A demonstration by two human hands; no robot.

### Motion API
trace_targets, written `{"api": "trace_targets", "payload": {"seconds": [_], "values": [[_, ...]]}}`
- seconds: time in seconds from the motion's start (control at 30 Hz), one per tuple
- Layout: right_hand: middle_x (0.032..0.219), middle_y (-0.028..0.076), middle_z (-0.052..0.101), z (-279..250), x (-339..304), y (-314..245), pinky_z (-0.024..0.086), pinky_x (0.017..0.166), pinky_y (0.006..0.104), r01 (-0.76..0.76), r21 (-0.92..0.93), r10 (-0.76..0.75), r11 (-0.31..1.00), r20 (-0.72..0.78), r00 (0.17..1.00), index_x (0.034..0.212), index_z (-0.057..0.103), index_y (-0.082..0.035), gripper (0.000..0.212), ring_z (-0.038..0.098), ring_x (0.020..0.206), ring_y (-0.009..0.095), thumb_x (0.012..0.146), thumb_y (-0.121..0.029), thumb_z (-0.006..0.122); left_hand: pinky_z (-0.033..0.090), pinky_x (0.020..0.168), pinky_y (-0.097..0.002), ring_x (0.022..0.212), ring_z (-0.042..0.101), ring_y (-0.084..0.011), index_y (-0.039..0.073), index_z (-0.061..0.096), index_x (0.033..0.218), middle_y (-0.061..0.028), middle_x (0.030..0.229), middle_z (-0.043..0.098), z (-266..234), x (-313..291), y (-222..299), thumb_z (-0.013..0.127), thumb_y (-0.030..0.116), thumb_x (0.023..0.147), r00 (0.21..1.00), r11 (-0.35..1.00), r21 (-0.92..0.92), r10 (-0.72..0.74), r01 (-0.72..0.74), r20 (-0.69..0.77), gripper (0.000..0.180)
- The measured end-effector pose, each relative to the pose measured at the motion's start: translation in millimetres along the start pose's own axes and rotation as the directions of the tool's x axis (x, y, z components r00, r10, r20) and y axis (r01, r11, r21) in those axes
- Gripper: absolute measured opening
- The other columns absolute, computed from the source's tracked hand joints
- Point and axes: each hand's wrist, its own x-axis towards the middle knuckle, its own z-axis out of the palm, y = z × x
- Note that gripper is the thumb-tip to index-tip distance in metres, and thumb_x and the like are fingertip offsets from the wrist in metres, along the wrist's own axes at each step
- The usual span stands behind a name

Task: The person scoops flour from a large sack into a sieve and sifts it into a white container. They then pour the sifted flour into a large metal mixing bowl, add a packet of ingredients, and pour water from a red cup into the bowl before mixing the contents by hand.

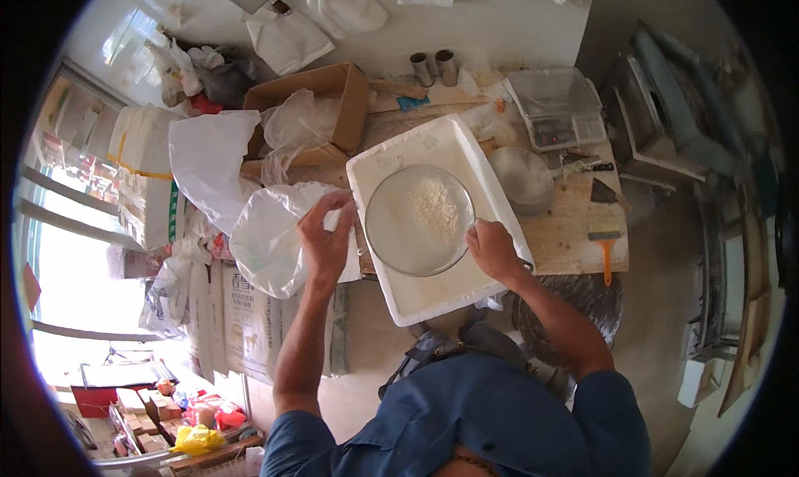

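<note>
A round sieve [391, 227] with a thin metal rim hangs over a white foam box [408, 298]. Pale, crumbly, flour-like stuff [434, 211] lies heaped on the mesh, right of its middle. My right hand [493, 248] is closed on the sieve's right edge, its fingers wrapped round what it grips. At the box's left rim, beside a clear plastic bag [270, 236], my left hand [325, 237] is raised with bent fingers and a gap between thumb and forefinger. I see nothing held in it.
Behind the box, a wooden table [574, 227] bears a cardboard box [351, 111], two metal cups [434, 67], a digital scale [556, 111], a metal bowl [523, 181], a scraper [606, 192] and an orange-handled brush [606, 248]. Sacks [248, 319] stand at left.
</note>
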Motion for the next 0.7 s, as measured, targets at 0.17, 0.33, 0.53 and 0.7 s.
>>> {"api": "trace_targets", "payload": {"seconds": [0.17, 0.33, 0.53, 0.7], "values": [[0.082, 0.03, 0.068, -1.7, -0.7, 1.8, 0.055, 0.075, 0.0564, 0.009, 0.066, -0.009, 0.998, -0.008, 1.0, 0.082, 0.065, 0.005, 0.032, 0.069, 0.085, 0.05, 0.097, -0.023, 0.062, 0.05, 0.069, -0.0255, 0.072, 0.063, -0.0088, -0.004, 0.073, 0.098, -0.0036, 0.079, 0.069, -10.4, -30.9, -70.6, 0.07, 0.005, 0.098, 0.945, 0.952, -0.151, -0.288, 0.265, -0.155, 0.009], [0.08, 0.03, 0.068, 0.7, 1.3, 7.9, 0.055, 0.074, 0.0558, -0.029, 0.062, 0.033, 0.998, -0.065, 0.997, 0.08, 0.064, 0.005, 0.033, 0.069, 0.084, 0.05, 0.097, -0.023, 0.062, 0.051, 0.07, -0.0275, 0.079, 0.065, -0.0117, -0.002, 0.071, 0.113, -0.0049, 0.089, 0.072, -5.6, -59.3, -149.8, 0.068, 0.019, 0.102, 0.848, 0.829, -0.282, -0.523, 0.483, -0.086, 0.024], [0.078, 0.03, 0.067, 3.0, 2.1, 11.6, 0.056, 0.074, 0.0563, 0.023, 0.004, -0.022, 1.0, -0.115, 0.993, 0.08, 0.064, 0.004, 0.035, 0.069, 0.082, 0.049, 0.098, -0.026, 0.063, 0.053, 0.071, -0.0307, 0.089, 0.066, -0.0153, 0.0, 0.066, 0.13, -0.0087, 0.108, 0.073, 13.7, -78.4, -201.8, 0.061, 0.039, 0.106, 0.662, 0.643, -0.163, -0.739, 0.748, 0.12, 0.046], [0.08, 0.031, 0.067, 3.1, 2.4, 12.5, 0.055, 0.074, 0.0569, -0.039, 0.021, 0.038, 0.999, 0.019, 0.999, 0.084, 0.064, 0.003, 0.033, 0.068, 0.08, 0.05, 0.098, -0.027, 0.063, 0.053, 0.073, -0.0341, 0.087, 0.064, -0.0175, 0.003, 0.065, 0.13, -0.0038, 0.099, 0.067, 32.6, -72.8, -218.4, 0.057, 0.052, 0.106, 0.606, 0.594, -0.138, -0.745, 0.793, 0.278, 0.055]]}}
